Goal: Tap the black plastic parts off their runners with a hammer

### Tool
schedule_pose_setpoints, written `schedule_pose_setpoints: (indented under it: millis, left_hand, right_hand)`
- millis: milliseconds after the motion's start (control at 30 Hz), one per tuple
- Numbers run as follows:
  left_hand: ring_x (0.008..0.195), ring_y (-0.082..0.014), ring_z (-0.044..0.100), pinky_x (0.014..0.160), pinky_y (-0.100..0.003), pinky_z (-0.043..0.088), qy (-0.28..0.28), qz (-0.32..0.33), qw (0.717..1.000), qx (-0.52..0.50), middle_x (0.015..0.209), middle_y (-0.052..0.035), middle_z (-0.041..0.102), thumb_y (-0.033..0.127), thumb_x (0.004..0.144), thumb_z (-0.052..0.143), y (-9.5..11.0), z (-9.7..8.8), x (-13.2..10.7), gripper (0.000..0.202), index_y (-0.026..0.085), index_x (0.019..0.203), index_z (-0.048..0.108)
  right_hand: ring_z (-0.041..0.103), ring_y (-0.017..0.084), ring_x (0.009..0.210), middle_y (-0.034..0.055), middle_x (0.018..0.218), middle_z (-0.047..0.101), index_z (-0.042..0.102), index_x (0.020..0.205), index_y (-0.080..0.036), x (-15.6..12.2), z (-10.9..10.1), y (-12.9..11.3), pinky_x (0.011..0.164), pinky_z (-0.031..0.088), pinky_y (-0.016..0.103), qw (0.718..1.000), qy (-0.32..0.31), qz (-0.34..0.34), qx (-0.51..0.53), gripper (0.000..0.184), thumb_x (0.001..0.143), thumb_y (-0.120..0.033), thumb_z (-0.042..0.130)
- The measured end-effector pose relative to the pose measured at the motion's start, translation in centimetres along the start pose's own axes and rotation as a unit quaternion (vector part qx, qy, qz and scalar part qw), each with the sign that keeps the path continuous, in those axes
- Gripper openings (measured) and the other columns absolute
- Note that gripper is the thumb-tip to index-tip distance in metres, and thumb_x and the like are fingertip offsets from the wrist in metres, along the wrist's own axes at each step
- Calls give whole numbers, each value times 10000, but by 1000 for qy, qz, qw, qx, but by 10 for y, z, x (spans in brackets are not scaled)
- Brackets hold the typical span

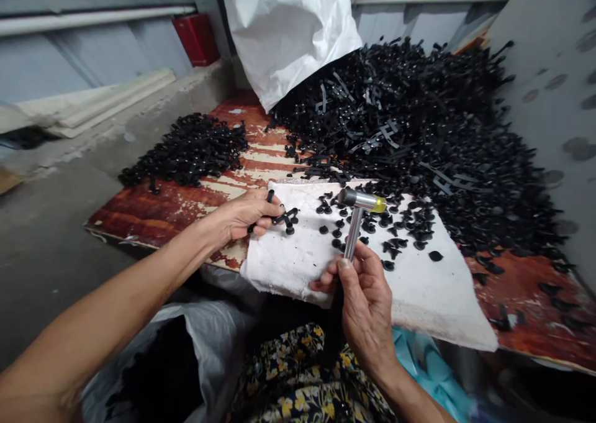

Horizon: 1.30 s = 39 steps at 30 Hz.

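My left hand (pixel 254 213) pinches a branched black plastic part (pixel 289 221) over the left side of a white cloth (pixel 288 261). In my right hand (pixel 365 292) is a small mallet (pixel 354 227), its metal shaft upright and its head above the cloth. One face of that head is black, the other yellow. Behind and to the right of the mallet, several small round black caps (pixel 420 245) lie scattered over the cloth. My right fingers wrap the handle, whose lower end is dark and partly hidden.
A large heap of black plastic parts (pixel 419 112) covers the table's back right, beside a white sack (pixel 288 31). On the left is a smaller pile of black parts (pixel 190 150). The worn red-brown table (pixel 139 215) ends at a near edge; below it hangs an open bag (pixel 209 342).
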<state>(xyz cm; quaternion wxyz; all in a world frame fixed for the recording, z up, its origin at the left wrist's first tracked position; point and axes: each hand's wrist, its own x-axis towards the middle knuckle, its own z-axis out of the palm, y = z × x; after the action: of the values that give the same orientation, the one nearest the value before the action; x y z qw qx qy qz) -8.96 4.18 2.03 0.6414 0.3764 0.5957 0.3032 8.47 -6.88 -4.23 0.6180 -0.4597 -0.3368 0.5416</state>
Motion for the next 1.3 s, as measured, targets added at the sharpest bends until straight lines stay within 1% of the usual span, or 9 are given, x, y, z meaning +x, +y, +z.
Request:
schedule_pose_setpoints:
  millis: [167, 267, 333, 400, 467, 600, 933, 1167, 1300]
  left_hand:
    - [308, 7, 293, 319, -102, 186, 13, 3, 1000, -10, 503, 33, 519, 14, 727, 660, 5, -1, -8, 218, 156, 740, 495]
    - [344, 1, 307, 350, -100, 226, 17, 43, 999, -29, 507, 59, 481, 67, 773, 619, 2, -5, -24, 140, 156, 773, 511]
    - [381, -26, 374, 359, -123, 303, 27, 71, 996, -35, 533, 57, 501, 133, 734, 680, -10, -8, -41, 172, 156, 809, 527]
    - [439, -68, 479, 381, -166, 394, 39, 87, 995, -36, 608, 30, 579, 227, 641, 788, -30, -9, -59, 340, 153, 870, 548]
    - [522, -111, 571, 463, -226, 492, 13, 65, 996, -52, 693, -6, 640, 338, 602, 834, -52, -8, -72, 459, 151, 921, 561]
    - [608, -135, 630, 590, -268, 549, 32, 70, 991, -107, 688, -10, 657, 415, 557, 861, -76, 1, -75, 512, 157, 854, 532]
    - [597, -157, 666, 585, -278, 554, 28, 18, 995, -91, 682, 24, 627, 341, 477, 883, -55, 1, -62, 507, 151, 741, 494]
    - [579, -157, 664, 554, -297, 576, 35, 29, 995, -83, 660, 34, 621, 285, 502, 859, -54, -2, -52, 468, 155, 759, 490]
    - [553, -165, 670, 478, -253, 550, 51, 54, 995, -61, 629, 26, 631, 259, 556, 828, -52, -5, -43, 444, 169, 798, 467]
  right_hand:
    - [598, 119, 599, -68, 719, 556, 488, 1141, -266, 0, 2, 1, 546, 603, 295, 1000, 15, -10, 0, 354, 846, -386, 643]
    - [608, 121, 608, -69, 725, 554, 485, 1137, -269, 0, 2, 1, 560, 610, 304, 1000, 19, -15, -4, 349, 847, -385, 640]
    - [606, 118, 607, -69, 726, 560, 485, 1131, -268, 0, 1, 2, 551, 605, 293, 1000, 22, -18, -2, 343, 847, -382, 640]
    - [603, 114, 597, -70, 717, 567, 489, 1121, -266, 0, 1, 2, 526, 595, 274, 1000, 23, -20, -1, 343, 841, -380, 649]
    - [599, 110, 588, -73, 706, 571, 496, 1115, -262, 0, 0, 2, 518, 590, 265, 1000, 21, -22, 0, 343, 835, -380, 656]
    - [593, 105, 588, -73, 714, 575, 499, 1122, -265, 0, 0, 2, 528, 591, 264, 1000, 22, -22, 3, 345, 837, -374, 661]
    - [593, 108, 588, -72, 709, 581, 507, 1106, -260, 0, 0, 3, 528, 593, 274, 1000, 25, -7, 8, 346, 835, -401, 669]
    - [595, 102, 575, -78, 711, 587, 508, 1099, -260, 3, 3, 3, 525, 595, 276, 999, 25, -16, 17, 334, 837, -387, 672]
    - [593, 98, 580, -81, 708, 576, 519, 1098, -253, 8, 8, 6, 607, 614, 312, 999, 5, -23, 27, 313, 846, -367, 664]
